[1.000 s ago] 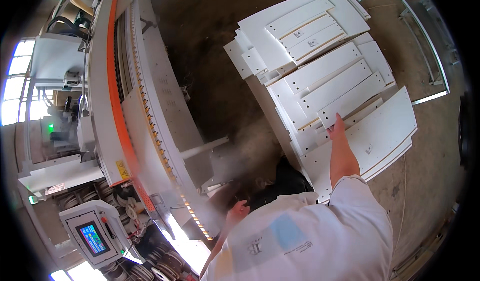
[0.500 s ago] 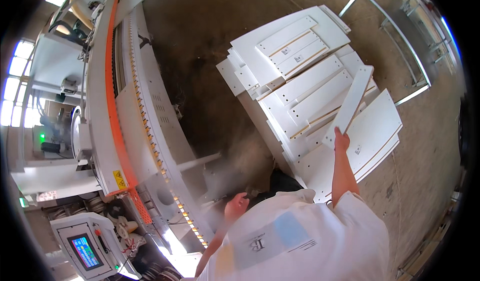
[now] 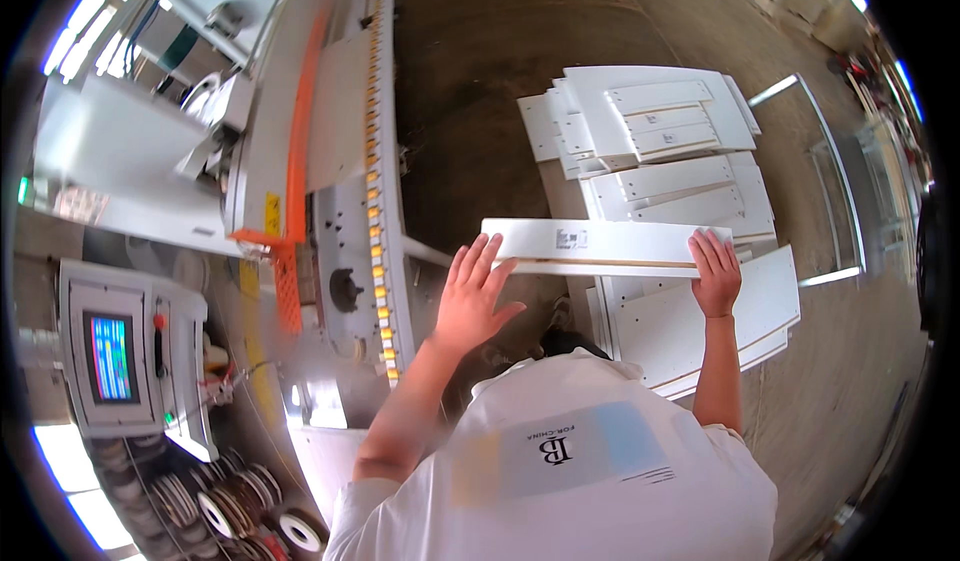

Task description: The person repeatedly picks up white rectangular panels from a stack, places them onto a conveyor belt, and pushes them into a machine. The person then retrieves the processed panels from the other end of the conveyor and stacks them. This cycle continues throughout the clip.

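A long, narrow white board [image 3: 620,236] with a printed label and a bare brown edge lies crosswise in front of me. My right hand [image 3: 717,276] is closed on its right end, fingers over the upper face. At the board's left end is my left hand [image 3: 472,296], its fingers stretched out and spread, the fingertips touching the board and the thumb held apart. Behind and below the board are stacked white panels [image 3: 700,311], some with small drilled holes. The board hides part of these stacks.
To the left runs a long white machine with an orange strip [image 3: 303,151] and a row of yellow-and-white rollers [image 3: 376,231]. A control box with a lit screen [image 3: 110,356] stands at the lower left, near rolls of edging [image 3: 240,501]. A metal frame [image 3: 835,171] stands beyond the panels.
The board has been lifted off the stack and turned crosswise in front of me, still in my right hand. My left hand has come up to its left end. The view has turned left.
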Motion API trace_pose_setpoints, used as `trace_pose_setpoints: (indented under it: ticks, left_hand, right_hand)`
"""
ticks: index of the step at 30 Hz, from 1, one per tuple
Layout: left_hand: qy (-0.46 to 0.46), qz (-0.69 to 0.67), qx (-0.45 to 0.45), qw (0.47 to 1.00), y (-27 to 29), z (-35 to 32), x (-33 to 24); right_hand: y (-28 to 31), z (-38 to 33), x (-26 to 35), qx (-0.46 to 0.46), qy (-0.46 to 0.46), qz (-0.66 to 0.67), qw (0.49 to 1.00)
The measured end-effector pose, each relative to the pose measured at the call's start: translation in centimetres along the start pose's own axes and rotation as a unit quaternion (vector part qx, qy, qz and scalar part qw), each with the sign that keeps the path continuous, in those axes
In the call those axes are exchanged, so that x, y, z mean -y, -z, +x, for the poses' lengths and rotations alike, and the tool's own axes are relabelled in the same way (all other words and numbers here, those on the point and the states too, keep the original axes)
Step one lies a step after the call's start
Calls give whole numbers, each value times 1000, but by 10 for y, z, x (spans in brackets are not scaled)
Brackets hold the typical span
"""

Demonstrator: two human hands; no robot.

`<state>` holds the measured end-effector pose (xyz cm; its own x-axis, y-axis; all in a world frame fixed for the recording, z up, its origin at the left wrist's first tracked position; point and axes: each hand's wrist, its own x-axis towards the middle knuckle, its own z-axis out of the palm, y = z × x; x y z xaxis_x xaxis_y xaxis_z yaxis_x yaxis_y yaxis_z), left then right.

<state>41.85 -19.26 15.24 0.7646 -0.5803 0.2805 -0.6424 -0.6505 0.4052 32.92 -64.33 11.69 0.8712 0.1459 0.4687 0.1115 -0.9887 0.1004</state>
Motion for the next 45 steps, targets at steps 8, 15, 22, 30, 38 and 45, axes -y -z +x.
trace_pose_setpoints:
  ticks: [8,15,22,30,38,45]
  left_hand:
    - [51,-51,14,997,36,-85,33]
    - [150,-52,-84,984,45,-176,44]
    - [347,16,-197,917,26,-308,58]
    - [509,111,-296,800,13,-425,100]
    - [498,230,-252,797,21,-445,137]
    - [506,268,-274,773,31,-427,147]
  right_hand:
    - [17,67,87,-37,147,77,985]
    - [-14,102,159,-17,176,116,977]
    - [-18,96,253,82,174,250,949]
    - [-35,48,298,160,181,309,920]
    - [-57,22,303,226,164,327,903]
    - [-96,-16,271,298,73,321,896]
